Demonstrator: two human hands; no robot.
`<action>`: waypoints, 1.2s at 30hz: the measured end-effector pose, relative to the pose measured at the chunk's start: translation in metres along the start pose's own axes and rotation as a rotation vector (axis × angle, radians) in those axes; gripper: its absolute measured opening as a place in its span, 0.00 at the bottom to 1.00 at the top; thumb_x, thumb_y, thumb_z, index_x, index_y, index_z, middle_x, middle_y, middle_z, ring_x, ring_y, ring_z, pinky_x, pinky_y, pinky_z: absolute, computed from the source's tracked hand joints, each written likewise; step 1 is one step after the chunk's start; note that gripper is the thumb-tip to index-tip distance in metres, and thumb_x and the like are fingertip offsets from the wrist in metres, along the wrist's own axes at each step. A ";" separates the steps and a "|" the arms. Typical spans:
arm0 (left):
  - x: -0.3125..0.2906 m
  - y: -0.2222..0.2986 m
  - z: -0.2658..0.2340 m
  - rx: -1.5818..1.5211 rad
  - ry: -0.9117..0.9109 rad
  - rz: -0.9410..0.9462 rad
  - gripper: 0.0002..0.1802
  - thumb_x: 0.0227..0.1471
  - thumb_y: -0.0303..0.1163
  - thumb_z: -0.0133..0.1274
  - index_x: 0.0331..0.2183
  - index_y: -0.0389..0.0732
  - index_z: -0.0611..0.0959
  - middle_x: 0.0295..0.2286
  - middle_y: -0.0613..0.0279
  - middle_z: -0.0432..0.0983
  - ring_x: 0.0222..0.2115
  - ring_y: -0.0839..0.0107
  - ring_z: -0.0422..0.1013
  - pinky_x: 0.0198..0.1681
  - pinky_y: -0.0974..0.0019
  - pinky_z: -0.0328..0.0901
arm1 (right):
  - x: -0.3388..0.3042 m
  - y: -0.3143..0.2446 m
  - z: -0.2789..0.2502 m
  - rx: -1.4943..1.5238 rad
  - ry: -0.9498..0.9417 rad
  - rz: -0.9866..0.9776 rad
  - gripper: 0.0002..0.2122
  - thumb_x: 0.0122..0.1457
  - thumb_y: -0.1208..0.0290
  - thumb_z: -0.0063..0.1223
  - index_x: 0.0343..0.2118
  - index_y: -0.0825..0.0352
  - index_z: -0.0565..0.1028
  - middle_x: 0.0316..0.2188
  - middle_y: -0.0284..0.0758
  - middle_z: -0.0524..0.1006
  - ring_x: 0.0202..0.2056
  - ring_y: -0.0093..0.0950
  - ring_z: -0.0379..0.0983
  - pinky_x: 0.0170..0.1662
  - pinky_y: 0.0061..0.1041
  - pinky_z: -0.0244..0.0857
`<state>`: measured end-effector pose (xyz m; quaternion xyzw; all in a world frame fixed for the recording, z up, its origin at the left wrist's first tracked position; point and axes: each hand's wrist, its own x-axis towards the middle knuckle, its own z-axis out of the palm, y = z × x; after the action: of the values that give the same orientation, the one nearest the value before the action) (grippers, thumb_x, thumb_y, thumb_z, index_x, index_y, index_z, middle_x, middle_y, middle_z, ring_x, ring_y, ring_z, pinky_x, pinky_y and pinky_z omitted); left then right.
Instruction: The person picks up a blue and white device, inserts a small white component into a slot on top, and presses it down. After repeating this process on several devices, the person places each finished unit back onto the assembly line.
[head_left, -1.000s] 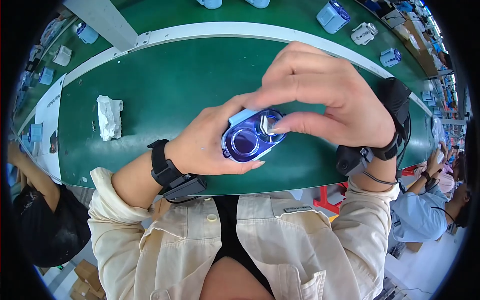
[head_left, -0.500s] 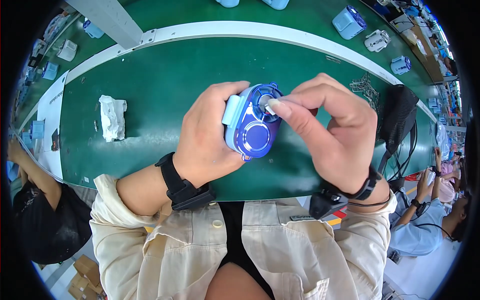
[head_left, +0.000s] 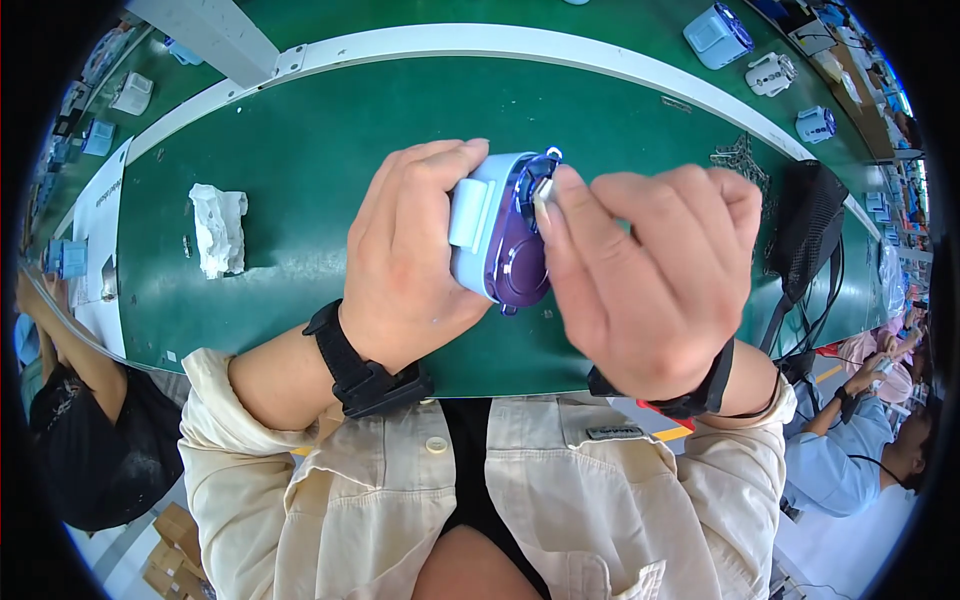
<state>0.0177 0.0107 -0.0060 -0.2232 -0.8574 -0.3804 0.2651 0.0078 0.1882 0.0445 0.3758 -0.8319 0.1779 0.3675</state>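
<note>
A light blue plastic device [head_left: 472, 262] with a glossy purple face is gripped from its left side by my left hand [head_left: 405, 250], whose fingers wrap round it above the table. Its purple face is tilted toward the right. Between the thumb and forefinger of my right hand [head_left: 650, 280] is a small silvery piece [head_left: 544, 190], pinched at the round opening in the upper part of that face. The fingertips hide most of the piece and part of the opening, so I cannot tell how far in it sits.
On the green table [head_left: 300, 150] a crumpled white wrapper [head_left: 217, 232] lies left. Right are a pile of small metal parts [head_left: 738, 158] and a black bag [head_left: 808, 220] with straps. A white rail [head_left: 480, 40] crosses behind; similar devices [head_left: 717, 37] stand beyond. People work at both sides.
My right hand has rolled over, so its back now faces up. The device has turned, its purple face going further right. The small piece stays pinched at the opening.
</note>
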 end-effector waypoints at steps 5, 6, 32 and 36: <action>0.003 -0.002 0.001 0.027 0.031 0.073 0.37 0.28 0.26 0.68 0.45 0.34 0.71 0.38 0.49 0.73 0.37 0.51 0.72 0.39 0.58 0.69 | 0.002 -0.006 -0.007 -0.073 -0.040 -0.021 0.07 0.44 0.78 0.62 0.29 0.72 0.80 0.25 0.36 0.74 0.21 0.29 0.67 0.32 0.27 0.59; 0.002 -0.003 0.000 0.042 0.030 0.078 0.37 0.28 0.26 0.68 0.45 0.34 0.71 0.38 0.48 0.73 0.37 0.51 0.72 0.39 0.58 0.69 | 0.004 -0.003 -0.010 -0.071 -0.036 -0.023 0.07 0.44 0.78 0.62 0.29 0.72 0.80 0.25 0.36 0.74 0.21 0.29 0.67 0.32 0.27 0.59; -0.004 -0.001 0.001 -0.205 -0.045 0.022 0.35 0.35 0.31 0.70 0.44 0.38 0.67 0.39 0.52 0.73 0.38 0.58 0.73 0.40 0.60 0.68 | -0.005 0.011 0.021 2.010 -0.411 0.927 0.24 0.62 0.61 0.47 0.56 0.72 0.66 0.60 0.45 0.61 0.59 0.35 0.60 0.60 0.32 0.54; -0.006 0.001 0.000 -0.249 -0.080 -0.031 0.38 0.36 0.34 0.72 0.44 0.39 0.65 0.35 0.58 0.74 0.33 0.70 0.75 0.35 0.68 0.69 | -0.008 0.018 0.018 2.009 -0.472 0.842 0.24 0.62 0.60 0.46 0.57 0.72 0.65 0.60 0.46 0.60 0.60 0.35 0.59 0.61 0.34 0.52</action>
<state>0.0230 0.0104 -0.0088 -0.2559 -0.8168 -0.4788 0.1950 -0.0109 0.1942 0.0264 0.2145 -0.4202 0.8047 -0.3604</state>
